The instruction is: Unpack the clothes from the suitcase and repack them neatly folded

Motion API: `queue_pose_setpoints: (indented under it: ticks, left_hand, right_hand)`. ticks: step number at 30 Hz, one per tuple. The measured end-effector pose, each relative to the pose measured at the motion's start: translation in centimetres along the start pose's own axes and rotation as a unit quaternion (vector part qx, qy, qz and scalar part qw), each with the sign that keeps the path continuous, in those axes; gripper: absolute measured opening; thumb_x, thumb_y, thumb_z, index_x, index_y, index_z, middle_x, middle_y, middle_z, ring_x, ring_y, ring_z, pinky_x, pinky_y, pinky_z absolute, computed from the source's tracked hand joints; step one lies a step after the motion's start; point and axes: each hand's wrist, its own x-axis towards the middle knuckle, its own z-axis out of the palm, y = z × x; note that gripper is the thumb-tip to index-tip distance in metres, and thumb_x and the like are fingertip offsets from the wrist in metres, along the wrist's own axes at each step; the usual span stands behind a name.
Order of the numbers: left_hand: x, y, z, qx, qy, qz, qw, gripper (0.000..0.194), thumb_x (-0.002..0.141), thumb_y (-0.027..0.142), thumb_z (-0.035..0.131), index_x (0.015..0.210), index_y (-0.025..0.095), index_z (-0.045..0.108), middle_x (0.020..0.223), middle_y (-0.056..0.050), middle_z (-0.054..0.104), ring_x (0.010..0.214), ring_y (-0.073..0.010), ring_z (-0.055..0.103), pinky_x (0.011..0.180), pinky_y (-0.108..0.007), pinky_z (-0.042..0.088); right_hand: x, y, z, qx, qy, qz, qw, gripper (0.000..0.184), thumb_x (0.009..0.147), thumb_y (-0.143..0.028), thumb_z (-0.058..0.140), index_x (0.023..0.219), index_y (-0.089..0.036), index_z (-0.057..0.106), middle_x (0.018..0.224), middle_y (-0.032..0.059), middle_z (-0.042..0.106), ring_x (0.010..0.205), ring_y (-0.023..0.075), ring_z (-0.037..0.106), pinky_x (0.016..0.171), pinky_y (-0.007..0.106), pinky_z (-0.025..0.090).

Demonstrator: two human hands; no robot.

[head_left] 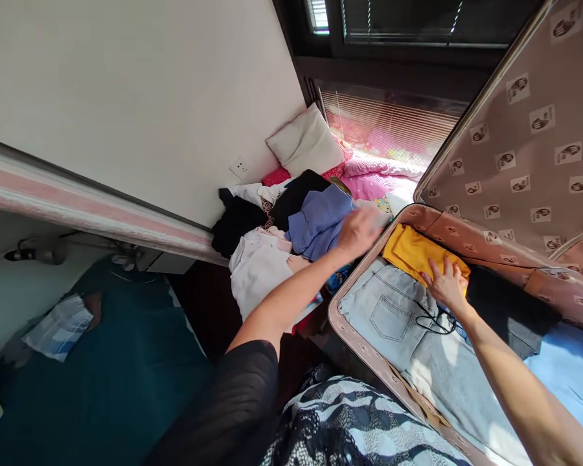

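**Right hand [447,283] spread on folded yellow cloth [408,251]**

Near crumpled periwinkle-blue fabric [315,221], the left hand [361,231] blurs; its grip I cannot tell. In the open pink suitcase [360,345], pale denim jeans [386,304] with a stitched pocket [392,318] adjoin the yellow cloth, under the right hand's loose fingers. Printed lining patches [542,118] are unreadable.

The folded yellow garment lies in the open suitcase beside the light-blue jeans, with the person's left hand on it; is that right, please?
Not quite: the head view shows the right hand, not the left hand, on the folded yellow garment. It does lie in the open suitcase beside the light-blue jeans.
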Motion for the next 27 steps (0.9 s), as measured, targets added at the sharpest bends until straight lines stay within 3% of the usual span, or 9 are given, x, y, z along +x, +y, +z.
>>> queue_pose_setpoints:
  ticks: [2, 3, 7, 12, 17, 20, 23, 25, 27]
  left_hand:
    - [0.1, -3.7, -5.0, 0.102, 0.052, -0.123, 0.986, 0.065, 0.097, 0.025, 0.071, 0.159, 0.015, 0.055, 0.169, -0.021, 0.045, 0.162, -0.0397, 0.035, 0.135, -0.055, 0.024]
    - [0.1, -5.5, -6.7, 0.145, 0.036, -0.17, 0.974, 0.077, 0.093, 0.024, 0.075, 0.165, 0.016, 0.049, 0.172, -0.021, 0.041, 0.164, -0.0413, 0.03, 0.135, -0.057, 0.025]
    - [-0.1, -10.3, -8.6, 0.178, -0.081, -0.24, 0.951, 0.094, 0.091, 0.03, 0.079, 0.174, 0.021, 0.034, 0.175, -0.019, 0.037, 0.16, -0.0403, 0.038, 0.13, -0.052, 0.037]
    - [1.3, -12.1, -9.6, 0.11, -0.046, -0.252, 0.96, 0.063, 0.099, 0.023, 0.066, 0.162, 0.023, 0.056, 0.158, -0.016, 0.061, 0.145, -0.0343, 0.059, 0.124, -0.047, 0.044]
    - [2.0, -14.2, -16.3, -0.073, 0.105, -0.306, 0.944, 0.039, 0.102, 0.027, 0.065, 0.14, 0.017, 0.068, 0.138, -0.015, 0.075, 0.132, -0.0271, 0.069, 0.116, -0.041, 0.051]
    - [0.7, -14.1, -21.8, -0.285, 0.17, -0.294, 0.897, 0.039, 0.104, 0.041, 0.067, 0.134, 0.017, 0.067, 0.127, -0.01, 0.079, 0.124, -0.0235, 0.071, 0.113, -0.042, 0.054]
    - [-1.7, -11.8, -26.2, -0.417, 0.171, -0.267, 0.852, 0.046, 0.107, 0.057, 0.063, 0.13, 0.018, 0.068, 0.115, -0.007, 0.082, 0.121, -0.024, 0.072, 0.117, -0.048, 0.054]
    - [-3.5, -9.3, -27.4, -0.452, 0.145, -0.262, 0.84, 0.048, 0.11, 0.061, 0.055, 0.126, 0.018, 0.072, 0.107, -0.006, 0.083, 0.123, -0.0255, 0.073, 0.116, -0.049, 0.055]
    - [-5.1, -6.4, -26.7, -0.455, 0.116, -0.265, 0.842, 0.053, 0.111, 0.062, 0.049, 0.122, 0.017, 0.075, 0.102, -0.006, 0.083, 0.125, -0.0273, 0.074, 0.113, -0.048, 0.057]
  right_hand:
    - [-2.1, -0.9, -0.4, 0.049, 0.052, 0.033, 0.997, 0.074, 0.102, -0.063, 0.04, 0.161, -0.021, 0.056, 0.167, 0.0287, 0.042, 0.15, 0.0566, 0.041, 0.107, 0.082, 0.042]
    - [-3.2, -1.4, -0.5, 0.074, 0.064, 0.052, 0.994, 0.072, 0.102, -0.061, 0.041, 0.155, -0.017, 0.061, 0.164, 0.0292, 0.045, 0.146, 0.0548, 0.046, 0.107, 0.078, 0.045]
    - [-6.8, -3.7, -0.5, 0.135, 0.075, 0.045, 0.987, 0.065, 0.098, -0.055, 0.046, 0.14, -0.01, 0.068, 0.15, 0.0307, 0.058, 0.137, 0.0485, 0.058, 0.108, 0.069, 0.052]
    - [-7.7, -7.4, -1.6, 0.234, 0.079, 0.005, 0.969, 0.059, 0.093, -0.055, 0.053, 0.131, -0.015, 0.071, 0.142, 0.0258, 0.064, 0.123, 0.0393, 0.07, 0.102, 0.058, 0.061]
    - [-7.4, -12.1, -5.1, 0.313, 0.097, -0.001, 0.945, 0.059, 0.093, -0.062, 0.054, 0.129, -0.018, 0.072, 0.14, 0.0225, 0.066, 0.104, 0.0323, 0.076, 0.088, 0.053, 0.067]
    - [-7.3, -14.5, -7.5, 0.36, 0.102, -0.009, 0.927, 0.065, 0.092, -0.072, 0.058, 0.128, -0.019, 0.073, 0.136, 0.0215, 0.069, 0.103, 0.0319, 0.077, 0.087, 0.051, 0.068]
    - [-7.0, -17.0, -9.6, 0.43, 0.046, 0.002, 0.902, 0.075, 0.086, -0.081, 0.068, 0.131, -0.02, 0.073, 0.132, 0.0205, 0.073, 0.106, 0.0337, 0.077, 0.089, 0.052, 0.067]
    - [-6.7, -19.0, -10.9, 0.495, -0.005, 0.012, 0.869, 0.081, 0.082, -0.084, 0.072, 0.136, -0.023, 0.071, 0.137, 0.0197, 0.072, 0.114, 0.0348, 0.076, 0.098, 0.055, 0.064]
    - [-6.3, -21.0, -12.3, 0.579, -0.053, 0.012, 0.814, 0.086, 0.081, -0.089, 0.07, 0.142, -0.027, 0.067, 0.148, 0.0175, 0.068, 0.126, 0.0348, 0.072, 0.108, 0.058, 0.059]
